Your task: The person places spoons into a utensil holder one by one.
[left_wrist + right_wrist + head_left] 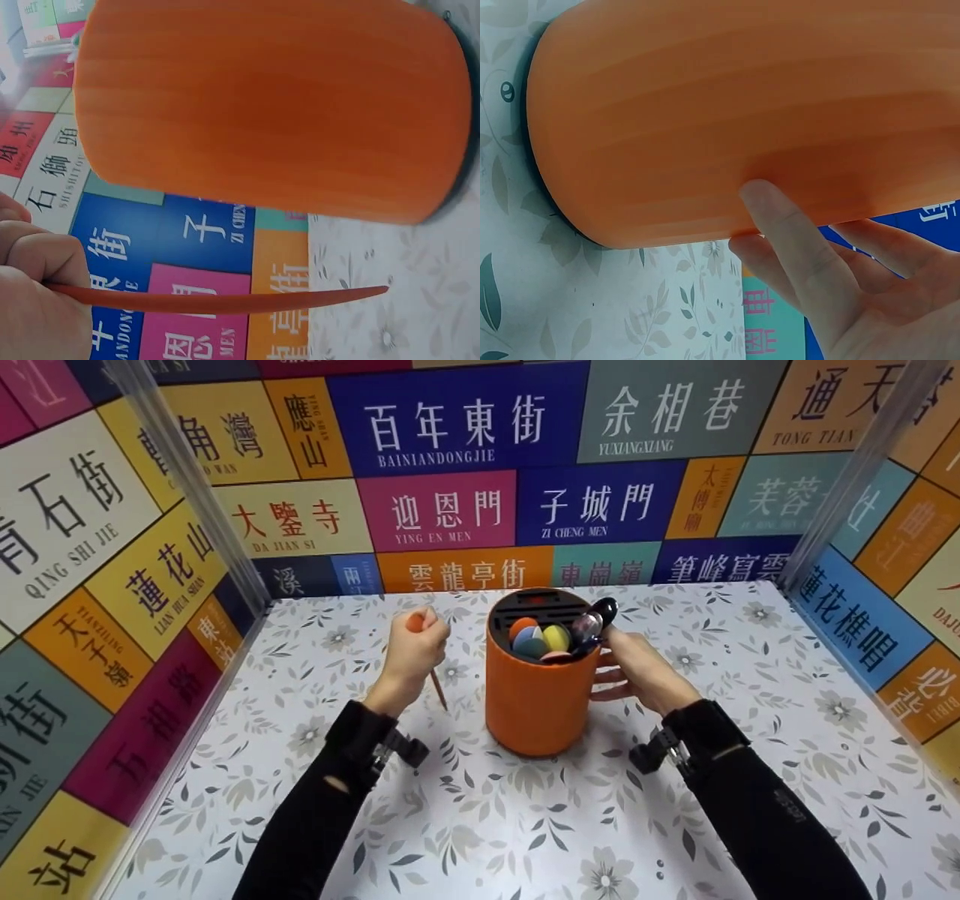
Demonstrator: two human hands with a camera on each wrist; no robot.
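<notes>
My left hand (414,652) is curled in a fist around a slim orange-brown tapered stick (438,690), which points down with its narrow end low over the table; a rounded orange end shows at the top of the fist. To its right stands an upright orange cylindrical holder (537,705) with a black slotted top (536,607). Several round-headed utensils (555,637) in orange, blue, teal and yellow stick out of it, beside a shiny dark spoon (604,609). My right hand (637,664) is at the holder's right side, fingers extended, fingertips (763,196) against its wall.
A white tabletop (480,825) with a grey leaf and flower print lies under everything. Colourful panels (450,510) with Chinese lettering form walls at the back and both sides. Clear corner strips (202,480) run up where the walls meet.
</notes>
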